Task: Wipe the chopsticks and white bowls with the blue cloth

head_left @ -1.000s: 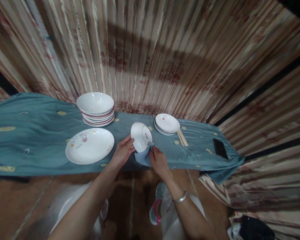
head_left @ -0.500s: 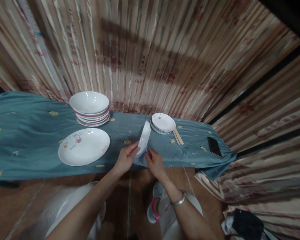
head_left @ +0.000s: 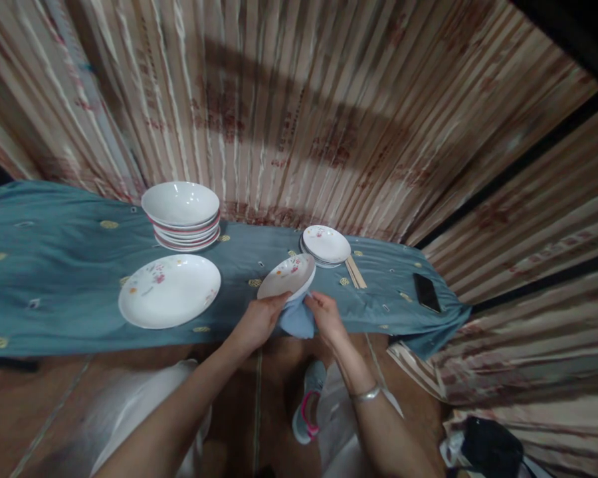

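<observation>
My left hand [head_left: 260, 320] grips the near edge of a white floral plate [head_left: 283, 279], which is tilted above the table. A light blue cloth [head_left: 298, 320] hangs below the plate's rim, pinched by my right hand [head_left: 325, 315] at its right side. Just behind the tilted plate, several small floral plates [head_left: 327, 243] are stacked on the tablecloth. To the left lies a large oval floral plate [head_left: 172, 292]. A white bowl [head_left: 180, 202] tops a stack of red-rimmed dishes [head_left: 188, 237] behind it.
A blue-green patterned tablecloth [head_left: 64, 265] covers the narrow table. Chopsticks [head_left: 355, 273] lie beside the small plates, and a black phone [head_left: 427, 292] rests near the right end. A pleated curtain [head_left: 269, 113] rises right behind the table.
The plate has turned from nearly edge-on to showing its floral inner face. More of the blue cloth is visible beneath it, and my right hand has shifted slightly right.
</observation>
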### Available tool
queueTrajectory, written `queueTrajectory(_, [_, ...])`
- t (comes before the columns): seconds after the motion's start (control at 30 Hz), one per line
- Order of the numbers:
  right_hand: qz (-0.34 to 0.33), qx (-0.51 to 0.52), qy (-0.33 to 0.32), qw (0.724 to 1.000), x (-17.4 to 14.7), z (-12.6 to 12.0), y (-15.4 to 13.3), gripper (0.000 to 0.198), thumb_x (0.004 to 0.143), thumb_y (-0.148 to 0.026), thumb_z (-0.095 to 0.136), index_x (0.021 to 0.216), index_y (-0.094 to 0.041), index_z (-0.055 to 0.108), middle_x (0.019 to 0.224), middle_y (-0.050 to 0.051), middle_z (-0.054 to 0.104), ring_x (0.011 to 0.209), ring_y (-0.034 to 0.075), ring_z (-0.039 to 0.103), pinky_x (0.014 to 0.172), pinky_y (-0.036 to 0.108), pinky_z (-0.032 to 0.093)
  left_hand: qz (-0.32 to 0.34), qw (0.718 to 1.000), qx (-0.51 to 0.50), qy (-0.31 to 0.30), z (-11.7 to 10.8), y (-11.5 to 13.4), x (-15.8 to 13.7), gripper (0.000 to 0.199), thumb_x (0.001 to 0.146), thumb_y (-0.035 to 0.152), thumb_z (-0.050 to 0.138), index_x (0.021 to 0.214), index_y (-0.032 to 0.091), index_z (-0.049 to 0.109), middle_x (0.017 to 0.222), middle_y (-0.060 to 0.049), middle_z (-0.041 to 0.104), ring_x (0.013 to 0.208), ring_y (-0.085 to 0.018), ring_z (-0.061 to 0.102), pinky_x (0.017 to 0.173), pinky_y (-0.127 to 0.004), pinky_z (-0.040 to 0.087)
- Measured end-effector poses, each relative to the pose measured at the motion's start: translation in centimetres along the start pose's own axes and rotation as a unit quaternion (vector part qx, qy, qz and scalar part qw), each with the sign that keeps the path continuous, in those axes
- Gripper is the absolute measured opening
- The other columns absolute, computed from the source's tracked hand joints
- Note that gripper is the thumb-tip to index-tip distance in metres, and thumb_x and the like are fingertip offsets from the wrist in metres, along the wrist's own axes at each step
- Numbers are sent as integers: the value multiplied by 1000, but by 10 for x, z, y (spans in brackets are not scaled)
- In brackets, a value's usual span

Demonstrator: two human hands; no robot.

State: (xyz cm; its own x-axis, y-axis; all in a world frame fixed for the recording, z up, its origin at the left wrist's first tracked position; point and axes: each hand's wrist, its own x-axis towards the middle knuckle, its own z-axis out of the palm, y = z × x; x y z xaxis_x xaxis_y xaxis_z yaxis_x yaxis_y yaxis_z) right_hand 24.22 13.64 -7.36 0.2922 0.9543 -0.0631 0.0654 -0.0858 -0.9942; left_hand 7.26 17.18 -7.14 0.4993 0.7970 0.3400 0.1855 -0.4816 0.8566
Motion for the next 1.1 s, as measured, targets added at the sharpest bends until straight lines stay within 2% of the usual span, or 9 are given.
queueTrajectory(0.17, [32,33,49,998,8,-23,-4,39,57,-54,68,69,-17,62,50,-3,55,46,11,46,46,22,35,-4,999,33,-33,5,0,-2,44,75,8,49,110,26,68,107,-5,72,99,-25,66,95,-38,46])
queueTrajectory(0.3, [18,4,77,997,17,-37,-1,38,56,-53,67,68,-17,62,50,-4,55,45,11,44,45,22,34,-7,992,108,-64,7,-7,-1,45,75,6,46,110,23,69,111,-8,70,102,-26,64,95,-40,46])
queueTrajectory(0.43, [-14,-42,97,994,22,-43,4,36,61,-51,63,72,-17,65,54,-4,58,49,12,46,47,22,36,5,973,208,-95,4,-15,2,42,77,5,44,106,20,70,108,-11,71,106,-25,63,95,-39,46])
queueTrajectory(0.53, [-39,-69,112,991,26,-45,7,36,65,-50,60,77,-17,67,59,-2,62,54,14,51,53,24,41,21,962,239,-127,3,-17,2,42,75,2,44,102,19,71,107,-11,71,107,-24,62,98,-39,44])
queueTrajectory(0.67, [-76,-124,142,979,33,-48,3,40,73,-49,52,89,-15,68,71,2,67,64,18,57,63,28,46,37,958,239,-153,2,-16,0,35,75,3,47,92,18,73,100,-12,73,99,-24,65,101,-40,40])
queueTrajectory(0.83, [-133,-234,223,937,42,-43,-6,49,80,-43,45,116,-13,58,102,11,69,94,26,61,86,39,46,19,972,198,-125,0,-23,0,32,75,8,51,94,21,73,104,-10,72,103,-24,63,102,-39,40])
queueTrajectory(0.9, [-158,-277,197,927,43,-33,-3,51,83,-38,44,125,-12,52,117,15,63,108,28,57,94,42,42,11,979,175,-102,-2,-30,0,32,74,14,56,101,22,72,110,-9,70,109,-24,61,103,-40,40])
queueTrajectory(1.0, [-203,-354,64,911,41,-14,6,48,85,-29,43,129,-12,48,130,16,56,121,26,51,102,40,38,7,986,160,-39,-3,-42,0,40,73,21,62,113,21,66,123,-11,64,123,-28,50,108,-47,31])
queueTrajectory(1.1, [-203,-450,-33,869,37,2,14,46,85,-21,43,130,-10,48,133,17,53,123,26,48,104,39,37,-16,990,137,33,-2,-54,-2,60,72,27,65,130,19,52,141,-14,48,135,-32,33,111,-53,21])
